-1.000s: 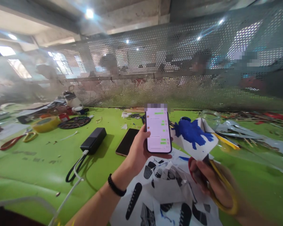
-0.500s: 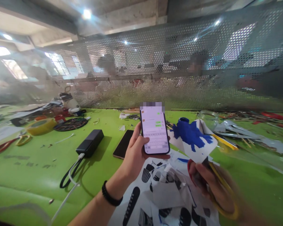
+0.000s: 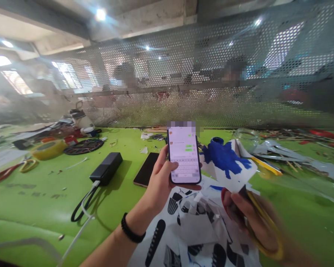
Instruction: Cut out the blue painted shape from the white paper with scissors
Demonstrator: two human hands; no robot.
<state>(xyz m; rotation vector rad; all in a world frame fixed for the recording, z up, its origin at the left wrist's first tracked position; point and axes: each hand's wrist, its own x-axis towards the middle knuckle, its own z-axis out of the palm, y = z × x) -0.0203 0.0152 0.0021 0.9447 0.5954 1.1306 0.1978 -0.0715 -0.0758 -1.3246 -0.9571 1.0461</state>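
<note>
Green covers the tabletop (image 3: 44,202), and at the centre of the frame the left hand (image 3: 158,181) grips a lit phone (image 3: 185,152), its thumb over the on-screen keyboard. Pixelation masks the phone's top edge, and the chat text is too small to read. At lower right, the right hand (image 3: 250,217) is wrapped around red-and-yellow-handled scissors (image 3: 264,219); its fingers hide much of the handles, and blur softens the wrist. Whether the blades touch the blue-painted paper (image 3: 224,157) just above them, I cannot tell; the lit phone covers that paper's left edge. Left of centre, a dark phone (image 3: 145,168) is partly hidden by the left hand. Printed sheets (image 3: 197,228) at bottom centre run out of frame, as does a white cable (image 3: 77,237) at lower left. Across the upper half, a perforated screen (image 3: 161,109) leaves the people behind it indistinct.
</note>
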